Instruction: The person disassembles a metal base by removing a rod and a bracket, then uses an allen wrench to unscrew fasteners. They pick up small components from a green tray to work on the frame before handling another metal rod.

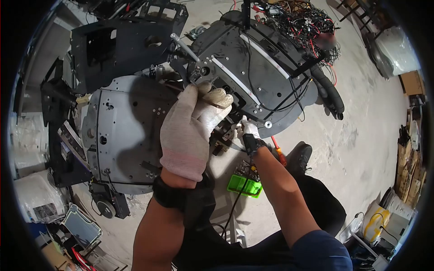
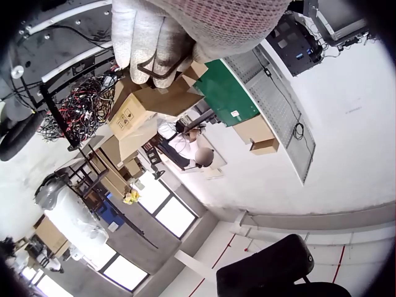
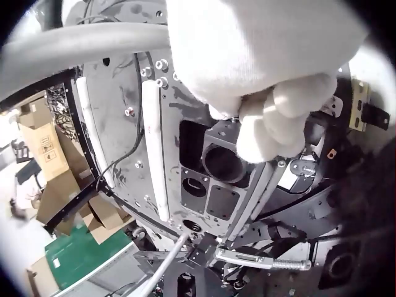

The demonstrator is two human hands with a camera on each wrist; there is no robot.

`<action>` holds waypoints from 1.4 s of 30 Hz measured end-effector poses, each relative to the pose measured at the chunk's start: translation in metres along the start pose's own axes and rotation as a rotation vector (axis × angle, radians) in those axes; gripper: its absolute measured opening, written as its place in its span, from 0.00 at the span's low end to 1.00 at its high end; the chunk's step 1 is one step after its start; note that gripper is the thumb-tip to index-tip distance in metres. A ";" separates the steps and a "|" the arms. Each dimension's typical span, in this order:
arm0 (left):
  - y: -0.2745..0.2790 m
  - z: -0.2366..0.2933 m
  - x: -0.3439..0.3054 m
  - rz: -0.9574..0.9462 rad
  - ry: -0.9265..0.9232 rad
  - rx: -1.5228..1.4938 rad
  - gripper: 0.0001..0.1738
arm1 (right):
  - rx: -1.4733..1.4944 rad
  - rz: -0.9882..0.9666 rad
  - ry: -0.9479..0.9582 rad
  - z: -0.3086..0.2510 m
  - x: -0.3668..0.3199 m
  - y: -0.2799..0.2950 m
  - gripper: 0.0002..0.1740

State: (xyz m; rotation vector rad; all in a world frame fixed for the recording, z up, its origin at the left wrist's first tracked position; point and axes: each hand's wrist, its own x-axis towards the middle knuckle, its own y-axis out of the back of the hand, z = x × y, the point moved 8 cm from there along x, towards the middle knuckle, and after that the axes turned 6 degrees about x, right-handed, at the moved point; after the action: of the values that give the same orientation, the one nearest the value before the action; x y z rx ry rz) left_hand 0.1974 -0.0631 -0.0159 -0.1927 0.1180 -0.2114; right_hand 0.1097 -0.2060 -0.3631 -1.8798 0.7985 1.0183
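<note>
My left hand (image 1: 189, 135), in a pale knitted glove, is raised over the gap between two dark machine panels. Its curled fingers hold a thin, bent hex key (image 2: 162, 77), seen across the fingertips in the left wrist view. My right hand (image 1: 250, 128), in a white glove, is down at the near edge of the dark rounded chassis (image 1: 271, 97). In the right wrist view its fingers (image 3: 263, 133) bend beside a black square housing (image 3: 224, 162) with a round opening. I cannot tell what these fingers hold, as the palm covers it.
A grey cover plate (image 1: 120, 131) lies left of the chassis. On the floor below are a green parts tray (image 1: 244, 186) and an orange-red screwdriver (image 1: 279, 153). Tangled wires (image 1: 300, 25) lie at the back. A metal rod (image 1: 185, 47) juts from the chassis.
</note>
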 end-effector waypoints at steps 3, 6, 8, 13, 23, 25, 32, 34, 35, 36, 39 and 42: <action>-0.005 0.023 -0.004 -0.004 -0.350 0.668 0.12 | 0.056 0.021 -0.009 0.002 -0.004 -0.002 0.16; -0.015 0.040 -0.011 0.021 -0.463 0.891 0.13 | 0.011 0.013 0.055 0.002 0.007 0.002 0.16; -0.016 0.028 -0.008 0.002 -0.229 0.342 0.14 | -0.030 0.011 0.104 -0.001 0.010 0.004 0.16; -0.020 0.014 -0.003 -0.136 -0.197 0.513 0.16 | -0.093 0.034 0.203 -0.006 0.012 0.009 0.10; -0.023 -0.012 -0.002 -0.113 0.231 -0.288 0.20 | -0.577 -0.111 0.425 -0.003 0.027 0.022 0.35; -0.023 -0.009 -0.003 -0.127 0.202 -0.198 0.20 | -0.968 0.007 0.554 -0.027 -0.014 -0.001 0.34; -0.024 -0.011 -0.007 -0.003 0.367 -0.500 0.18 | 0.113 -0.134 -0.048 0.008 -0.003 -0.004 0.13; -0.026 -0.005 -0.008 0.024 0.384 -0.449 0.18 | 0.218 -0.084 -0.075 0.006 -0.008 -0.006 0.12; -0.025 -0.006 -0.010 0.024 0.385 -0.450 0.18 | 0.218 -0.083 -0.075 0.008 -0.008 -0.003 0.12; -0.024 -0.009 -0.010 0.033 0.391 -0.489 0.18 | 0.169 -0.076 -0.032 0.005 -0.006 -0.001 0.05; -0.025 -0.019 0.000 0.016 0.362 -0.543 0.17 | -0.595 -0.142 0.337 -0.011 0.028 0.010 0.05; -0.025 -0.012 0.000 -0.021 0.246 -0.315 0.17 | -1.228 -0.029 0.759 -0.025 0.031 0.014 0.05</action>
State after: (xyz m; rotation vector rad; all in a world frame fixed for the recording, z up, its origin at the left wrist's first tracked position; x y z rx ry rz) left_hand 0.1905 -0.0896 -0.0224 -0.4817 0.3944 -0.2359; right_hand 0.1218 -0.2385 -0.3873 -3.4406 0.5321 0.7948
